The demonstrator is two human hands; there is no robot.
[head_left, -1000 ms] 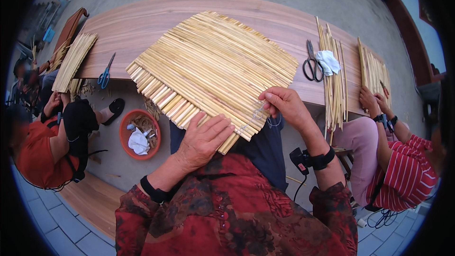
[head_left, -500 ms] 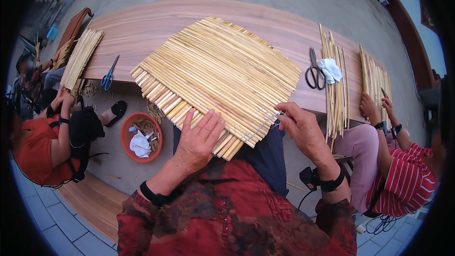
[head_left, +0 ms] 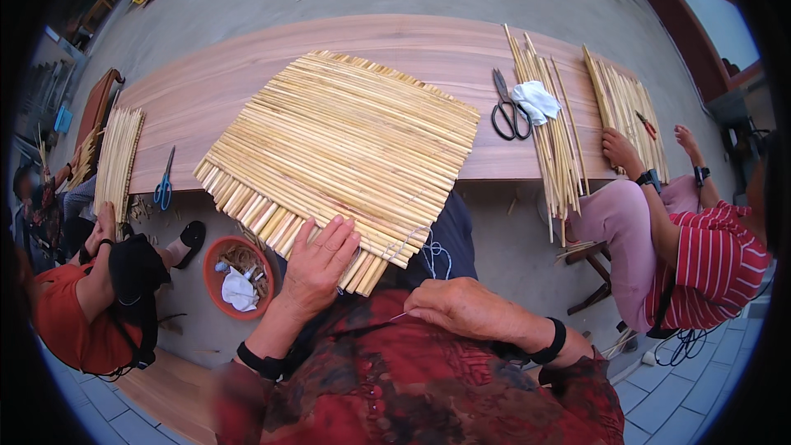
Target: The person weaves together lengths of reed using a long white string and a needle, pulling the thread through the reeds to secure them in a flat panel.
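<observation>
A mat of pale yellow plant stalks (head_left: 346, 132), laid side by side with a second layer crossing under the lower left edge, extends from the table over my lap. My left hand (head_left: 320, 268) holds its near edge, fingers stretched over the stalks and the thumb hidden. In front of my shirt, my right hand (head_left: 461, 306) is closed in a pinch on a thin needle (head_left: 398, 316), apart from the mat. Pale blue thread (head_left: 437, 257) hangs in loose loops by the mat's near right corner, where stitches (head_left: 404, 239) cross the stalks.
Black scissors (head_left: 509, 107) and a white cloth (head_left: 536, 102) on loose stalks (head_left: 560, 156) lie right on the wooden table (head_left: 395, 33). Blue scissors (head_left: 164, 185) lie left; an orange basin (head_left: 216, 280) stands below. Co-workers sit both sides; red-handled pliers (head_left: 647, 125) lie on the right one's stalks.
My right hand has moved from the mat's right edge down toward my shirt with the needle. My left hand stays on the mat. The right co-worker's hand has left the tool.
</observation>
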